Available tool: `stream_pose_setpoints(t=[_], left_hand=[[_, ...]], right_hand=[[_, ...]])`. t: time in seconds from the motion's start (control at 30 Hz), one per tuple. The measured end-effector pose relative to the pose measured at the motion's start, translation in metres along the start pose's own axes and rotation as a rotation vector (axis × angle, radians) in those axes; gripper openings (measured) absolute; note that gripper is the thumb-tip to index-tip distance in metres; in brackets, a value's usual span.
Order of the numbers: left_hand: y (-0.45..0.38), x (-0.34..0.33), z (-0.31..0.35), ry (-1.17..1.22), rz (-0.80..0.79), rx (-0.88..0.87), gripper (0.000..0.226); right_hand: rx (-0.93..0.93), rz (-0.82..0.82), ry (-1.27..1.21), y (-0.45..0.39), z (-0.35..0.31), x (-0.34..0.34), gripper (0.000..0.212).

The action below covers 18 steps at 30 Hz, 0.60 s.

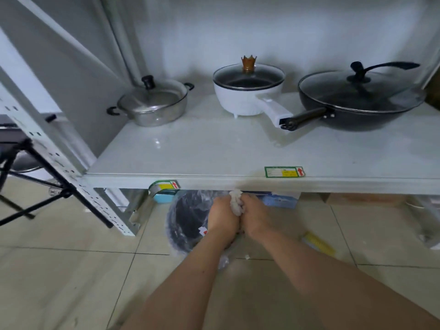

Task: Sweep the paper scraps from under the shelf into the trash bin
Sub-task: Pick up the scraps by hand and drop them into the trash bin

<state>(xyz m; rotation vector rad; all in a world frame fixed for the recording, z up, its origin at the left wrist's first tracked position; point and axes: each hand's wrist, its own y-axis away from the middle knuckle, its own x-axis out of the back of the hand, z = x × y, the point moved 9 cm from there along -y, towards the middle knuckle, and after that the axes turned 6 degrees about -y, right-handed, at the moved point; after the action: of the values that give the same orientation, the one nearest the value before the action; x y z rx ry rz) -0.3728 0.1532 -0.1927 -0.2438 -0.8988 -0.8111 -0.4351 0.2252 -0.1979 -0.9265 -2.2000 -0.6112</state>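
Observation:
My left hand (222, 216) and my right hand (254, 215) are pressed together around a crumpled white wad of paper scraps (235, 203), held just below the front edge of the white shelf (238, 181). Under my hands stands the dark trash bin (188, 217) lined with a clear plastic bag. A small white scrap with a red mark (203, 231) lies inside it. A tiny white scrap (247, 256) lies on the floor tile to the right of the bin.
On the shelf stand a steel pot (152, 106), a white electric pan (248, 91) and a black wok (357, 98). A yellow-bristled brush (317, 242) lies on the floor at right. A black folding stand (35, 182) is at left. Boxes sit under the shelf.

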Motion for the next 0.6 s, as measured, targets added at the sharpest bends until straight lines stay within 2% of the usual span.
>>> stream_pose_setpoints(t=[0.13, 0.23, 0.27, 0.33, 0.4, 0.47, 0.6], left_hand=[[-0.003, 0.025, -0.038, -0.024, 0.060, 0.017, 0.022], [-0.006, 0.027, -0.063, -0.066, 0.036, 0.051, 0.028], [-0.008, 0.024, -0.075, -0.036, 0.006, 0.087, 0.034], [-0.009, 0.013, -0.097, 0.026, -0.075, 0.142, 0.059], [-0.011, 0.006, -0.108, -0.023, -0.139, 0.126, 0.083], [-0.013, 0.001, -0.115, -0.075, -0.162, 0.114, 0.088], [-0.014, -0.001, -0.109, -0.038, -0.128, 0.097, 0.078]], right_hand=[[0.057, -0.046, -0.004, -0.004, -0.031, -0.036, 0.029], [0.064, -0.070, -0.049, -0.010, -0.034, -0.064, 0.024], [0.048, -0.102, -0.034, -0.012, -0.031, -0.074, 0.030], [0.025, -0.181, 0.039, -0.012, -0.024, -0.088, 0.058], [-0.019, -0.205, 0.084, -0.012, -0.016, -0.089, 0.080], [-0.036, -0.179, 0.084, -0.014, -0.011, -0.086, 0.074], [-0.029, -0.135, 0.082, -0.015, -0.008, -0.077, 0.062]])
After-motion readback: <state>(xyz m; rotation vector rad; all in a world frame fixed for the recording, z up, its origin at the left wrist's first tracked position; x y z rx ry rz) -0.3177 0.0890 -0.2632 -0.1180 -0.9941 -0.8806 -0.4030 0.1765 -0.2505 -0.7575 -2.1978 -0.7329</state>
